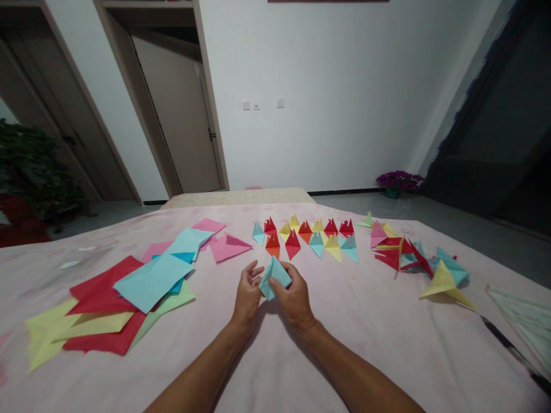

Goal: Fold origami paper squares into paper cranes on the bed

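A light-blue piece of folded origami paper (275, 276) is held up off the cloth in front of me, one corner pointing upward. My right hand (298, 295) grips it from the right, thumb pressed on the near face and fingers behind. At its left edge is my left hand (246, 295), fingers curled, seeming to hold that side; its thumb is mostly hidden. Beyond my hands stand small folded paper cranes in rows, among them a red crane (293, 245), an orange crane (272, 245) and a light-blue crane (316, 245).
Loose sheets lie at left, including a light-blue sheet (152, 281), a red sheet (103, 338) and a pink folded sheet (230, 248). At right are a heap of folded papers (400, 255), a yellow folded paper (445, 287) and a black pen (501, 335). A pink cloth (365, 344) covers the table.
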Demonstrator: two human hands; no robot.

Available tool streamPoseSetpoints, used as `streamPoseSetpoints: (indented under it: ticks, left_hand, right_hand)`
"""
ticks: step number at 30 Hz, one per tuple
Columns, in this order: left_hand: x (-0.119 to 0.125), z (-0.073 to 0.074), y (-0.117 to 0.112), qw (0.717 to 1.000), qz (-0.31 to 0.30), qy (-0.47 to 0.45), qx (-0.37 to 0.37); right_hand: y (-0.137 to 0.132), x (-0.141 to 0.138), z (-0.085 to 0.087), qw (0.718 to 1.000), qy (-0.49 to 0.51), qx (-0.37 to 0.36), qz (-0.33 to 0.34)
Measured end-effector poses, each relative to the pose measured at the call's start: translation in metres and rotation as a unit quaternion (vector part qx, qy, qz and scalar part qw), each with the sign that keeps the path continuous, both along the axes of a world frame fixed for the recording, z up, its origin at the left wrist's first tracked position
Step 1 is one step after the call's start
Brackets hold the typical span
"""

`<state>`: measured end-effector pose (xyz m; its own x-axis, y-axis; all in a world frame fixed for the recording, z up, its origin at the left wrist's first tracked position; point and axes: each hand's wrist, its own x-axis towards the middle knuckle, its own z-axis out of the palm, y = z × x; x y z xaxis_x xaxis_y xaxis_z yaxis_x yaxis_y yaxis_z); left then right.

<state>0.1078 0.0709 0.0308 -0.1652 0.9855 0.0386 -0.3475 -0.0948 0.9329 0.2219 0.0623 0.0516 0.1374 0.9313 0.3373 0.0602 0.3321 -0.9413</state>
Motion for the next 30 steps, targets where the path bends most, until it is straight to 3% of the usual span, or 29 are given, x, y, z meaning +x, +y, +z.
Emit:
streamPoseSetpoints:
  ticks: [3, 6, 14, 22, 30]
  left_hand:
    - [-0.001, 0.001, -0.002, 0.994, 0.071, 0.076, 0.024]
    - [0.0, 0.002, -0.01, 0.992, 0.016, 0.116, 0.04]
    - [0.007, 0.007, -0.024, 0.99, -0.08, 0.104, 0.047]
    - [0.002, 0.002, -0.012, 0.999, -0.034, 0.029, 0.022]
    - [-0.003, 0.001, -0.01, 0.991, 0.014, 0.109, 0.077]
  right_hand:
    - [-0.001, -0.001, -0.001, 1.0, 0.009, -0.006, -0.011]
    - [0.001, -0.001, -0.003, 1.0, 0.004, -0.007, -0.029]
    - [0.007, 0.004, -0.005, 0.998, -0.01, 0.005, -0.066]
    - [-0.001, 0.008, -0.004, 0.994, -0.071, 0.077, -0.007]
    - [0.006, 0.025, 0.009, 0.985, -0.09, 0.132, -0.068]
